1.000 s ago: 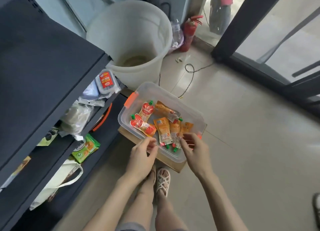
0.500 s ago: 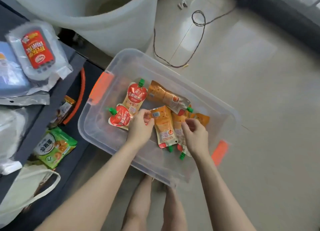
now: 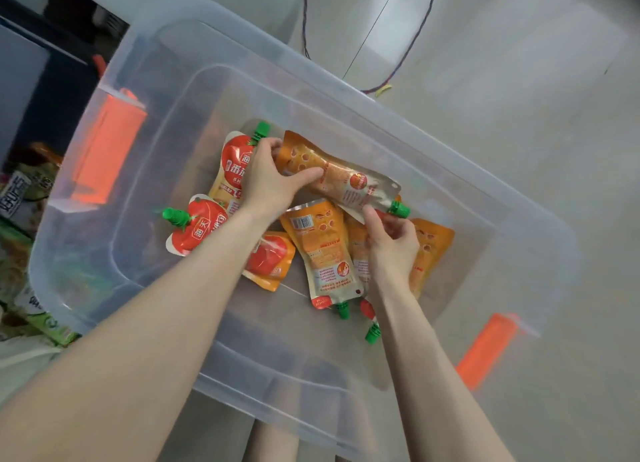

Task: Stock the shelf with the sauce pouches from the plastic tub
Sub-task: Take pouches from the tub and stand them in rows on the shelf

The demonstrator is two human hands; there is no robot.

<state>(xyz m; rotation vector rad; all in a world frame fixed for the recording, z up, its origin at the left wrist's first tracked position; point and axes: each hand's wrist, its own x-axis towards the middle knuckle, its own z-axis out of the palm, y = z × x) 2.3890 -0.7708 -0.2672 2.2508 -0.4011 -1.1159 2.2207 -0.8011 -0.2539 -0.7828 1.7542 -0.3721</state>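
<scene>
- Two bare forearms reach from the bottom edge into a clear plastic tub [image 3: 194, 90] that sits on a pale tiled floor [image 3: 519, 80]; the person's legs show under its near rim.
- An orange latch [image 3: 485, 350] sits on the tub's near right end, and another orange latch [image 3: 107, 146] on its left end.
- Inside, nearest the viewer, an orange sauce pouch [image 3: 322, 250] lies flat with its green cap pointing toward the viewer, and more orange pouches lie partly under the right wrist.
- A red tomato pouch [image 3: 197, 229] with a green cap lies under the left forearm, beside another red pouch [image 3: 268, 259].
- The right hand [image 3: 391, 243] has its fingers curled, the fingertips pinching the capped end of a long orange pouch [image 3: 346, 181].
- The left hand [image 3: 268, 179] grips the other end of that same pouch, thumb over the top and fingers closed around its edge.
- That pouch is tilted and lies across the others, with a further red tomato pouch [image 3: 232, 163] behind the left hand.
- Left of the tub, a dark shelf [image 3: 20, 80] holds blurred packets.
- Beyond the tub, a thin dark cord [image 3: 412, 42] trails over the floor.
</scene>
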